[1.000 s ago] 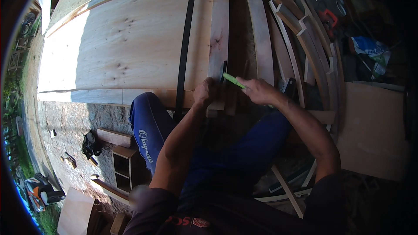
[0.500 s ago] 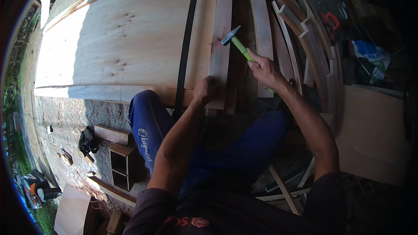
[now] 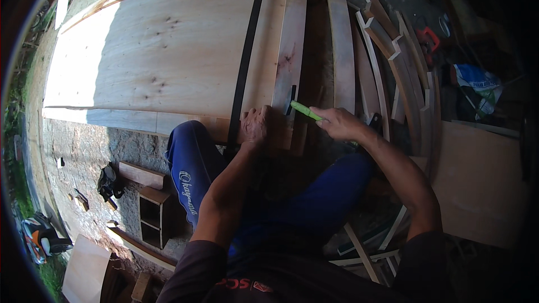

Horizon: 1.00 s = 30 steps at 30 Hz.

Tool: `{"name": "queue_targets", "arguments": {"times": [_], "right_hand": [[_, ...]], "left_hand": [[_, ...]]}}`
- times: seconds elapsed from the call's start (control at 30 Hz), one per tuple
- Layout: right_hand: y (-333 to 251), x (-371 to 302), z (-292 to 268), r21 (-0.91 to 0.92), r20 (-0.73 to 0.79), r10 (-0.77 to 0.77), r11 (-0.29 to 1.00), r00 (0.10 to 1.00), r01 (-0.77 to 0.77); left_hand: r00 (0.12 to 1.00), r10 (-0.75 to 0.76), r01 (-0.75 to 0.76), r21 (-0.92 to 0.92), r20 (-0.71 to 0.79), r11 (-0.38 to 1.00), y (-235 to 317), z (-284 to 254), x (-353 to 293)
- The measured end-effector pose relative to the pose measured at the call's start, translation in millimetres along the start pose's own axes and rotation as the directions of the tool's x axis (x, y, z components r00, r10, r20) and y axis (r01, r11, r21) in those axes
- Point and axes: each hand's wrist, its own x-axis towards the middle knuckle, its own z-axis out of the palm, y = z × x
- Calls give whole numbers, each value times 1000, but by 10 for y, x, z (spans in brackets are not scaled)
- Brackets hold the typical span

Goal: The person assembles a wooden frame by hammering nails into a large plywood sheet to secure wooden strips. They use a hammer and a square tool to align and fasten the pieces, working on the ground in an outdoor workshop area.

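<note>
Since half a second earlier, I saw the left hand shift left toward the black strap, at the near right corner of the panel, and the hammer come down from its raised position to the board along the right edge; I couldn't confirm contact. The left fingers lay bent over that corner; I couldn't tell whether they pinched anything. The right hand was clamped around the hammer's green handle. Beyond the panel's near edge stood a two-compartment box, its insides too dark to read.
</note>
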Motion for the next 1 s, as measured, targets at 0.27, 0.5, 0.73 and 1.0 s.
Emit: {"name": "queue_targets", "arguments": {"times": [0.27,0.5,0.73,1.0], "right_hand": [[-306,-85,-125,20,-72,73,997,995,-71],[537,-286,658,-485,-255,-547,786,797,384],[585,-270,755,-506,-209,-509,787,835,353],[86,-279,506,193,-261,-110,968,959,163]], "left_hand": [[966,-174,174,21,190,985,28,60,-11],[970,-154,154,14,187,988,107,42,74],[975,-165,166,7,147,986,39,86,78],[981,-149,153,-23,125,988,19,108,62]]}}
